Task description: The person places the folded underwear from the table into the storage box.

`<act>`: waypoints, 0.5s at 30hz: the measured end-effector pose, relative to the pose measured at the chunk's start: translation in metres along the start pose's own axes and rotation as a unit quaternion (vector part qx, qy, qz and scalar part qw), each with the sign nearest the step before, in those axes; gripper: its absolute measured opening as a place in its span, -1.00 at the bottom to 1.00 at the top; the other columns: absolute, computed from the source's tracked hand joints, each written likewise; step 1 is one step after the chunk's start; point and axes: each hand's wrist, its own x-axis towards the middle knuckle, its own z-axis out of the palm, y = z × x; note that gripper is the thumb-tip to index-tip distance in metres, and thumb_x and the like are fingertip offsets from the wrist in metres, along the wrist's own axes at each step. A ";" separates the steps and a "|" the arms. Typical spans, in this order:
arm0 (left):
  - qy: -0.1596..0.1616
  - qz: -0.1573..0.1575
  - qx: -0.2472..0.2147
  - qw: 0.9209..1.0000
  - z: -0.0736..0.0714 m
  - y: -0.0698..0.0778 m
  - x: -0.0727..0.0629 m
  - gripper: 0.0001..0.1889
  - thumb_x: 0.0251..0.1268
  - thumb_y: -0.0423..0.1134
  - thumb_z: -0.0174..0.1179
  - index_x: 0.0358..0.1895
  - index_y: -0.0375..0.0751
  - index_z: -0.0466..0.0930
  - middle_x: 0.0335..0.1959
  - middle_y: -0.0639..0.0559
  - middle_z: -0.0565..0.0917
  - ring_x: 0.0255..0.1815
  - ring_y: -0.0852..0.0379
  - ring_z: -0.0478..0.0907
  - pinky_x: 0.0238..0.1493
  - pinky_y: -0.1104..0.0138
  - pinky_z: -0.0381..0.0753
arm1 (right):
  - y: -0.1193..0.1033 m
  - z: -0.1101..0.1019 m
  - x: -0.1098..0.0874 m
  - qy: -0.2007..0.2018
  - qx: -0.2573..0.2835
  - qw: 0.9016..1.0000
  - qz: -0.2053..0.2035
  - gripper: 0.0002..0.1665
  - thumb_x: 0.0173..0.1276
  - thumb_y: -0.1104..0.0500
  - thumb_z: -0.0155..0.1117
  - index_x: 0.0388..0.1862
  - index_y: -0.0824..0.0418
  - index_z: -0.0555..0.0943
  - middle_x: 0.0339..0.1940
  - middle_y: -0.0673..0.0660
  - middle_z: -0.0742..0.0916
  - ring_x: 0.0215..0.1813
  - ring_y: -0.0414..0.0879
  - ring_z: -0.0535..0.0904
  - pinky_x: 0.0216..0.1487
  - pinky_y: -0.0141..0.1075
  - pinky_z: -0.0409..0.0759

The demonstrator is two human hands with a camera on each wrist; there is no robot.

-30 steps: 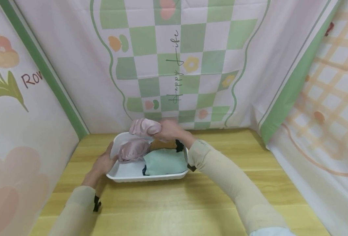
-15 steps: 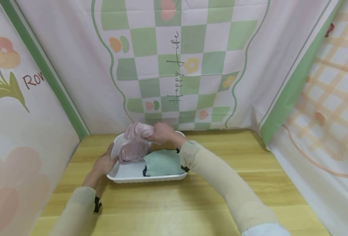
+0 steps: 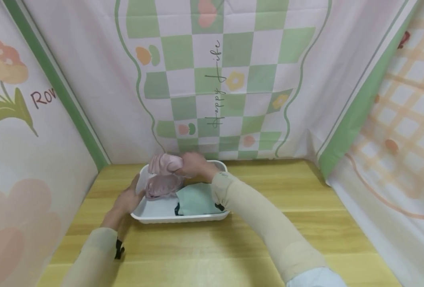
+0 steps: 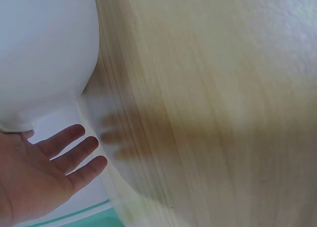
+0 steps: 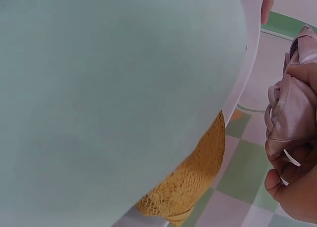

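My right hand (image 3: 194, 163) grips a bunched, folded pink satin garment (image 3: 165, 163) over the tray's back left part. The right wrist view shows fingers and thumb around the shiny pink folds. Below it, a second dusky pink satin garment (image 3: 163, 186) lies in the white tray (image 3: 154, 209). A folded mint-green garment with dark trim (image 3: 195, 199) lies at the front right; a mustard garment (image 5: 193, 172) with a textured surface is behind it, mostly hidden by my right hand. My left hand (image 3: 127, 199) holds the tray's left rim, thumb over it, the other fingers outside and fairly straight.
The tray stands on a wooden table (image 3: 265, 227), close to its back edge. A printed curtain (image 3: 233, 79) hangs right behind, with more printed cloth at the left (image 3: 10, 159) and right (image 3: 387, 159). Black bands show at both wrists.
My right hand has moved left and slightly down with the pink satin garment, now just above the other pink one. My left hand has stayed at the tray's left rim.
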 end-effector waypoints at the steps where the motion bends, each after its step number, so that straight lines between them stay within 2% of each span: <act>1: -0.002 0.000 0.000 1.000 -0.001 0.000 0.000 -0.19 0.56 0.06 -0.19 0.63 -0.18 -0.40 0.44 -0.54 0.27 0.25 -0.55 0.45 0.19 -0.28 0.52 | -0.001 0.001 0.001 -0.003 -0.005 1.000 0.001 -0.61 0.24 -0.26 0.32 -0.33 0.03 0.61 -0.42 -0.04 0.71 -0.35 -0.09 0.62 -0.29 -0.24 0.63; 7: -0.008 -0.007 -0.006 1.000 -0.003 0.001 -0.001 -0.19 0.56 0.05 -0.18 0.63 -0.18 -0.40 0.47 -0.51 0.24 0.30 -0.53 0.42 0.22 -0.28 0.51 | -0.008 0.007 0.010 -0.017 -0.033 0.999 -0.003 -0.59 0.28 -0.29 0.27 -0.31 0.01 0.64 -0.39 -0.06 0.73 -0.32 -0.12 0.63 -0.25 -0.24 0.65; 15: 0.001 0.006 -0.008 1.000 -0.001 -0.001 0.000 -0.19 0.56 0.04 -0.17 0.63 -0.14 -0.39 0.41 -0.53 0.33 0.21 -0.53 0.50 0.09 -0.26 0.59 | -0.014 0.016 0.019 -0.010 -0.078 0.997 -0.007 -0.55 0.28 -0.31 0.24 -0.34 0.04 0.64 -0.43 -0.04 0.73 -0.35 -0.11 0.62 -0.31 -0.25 0.63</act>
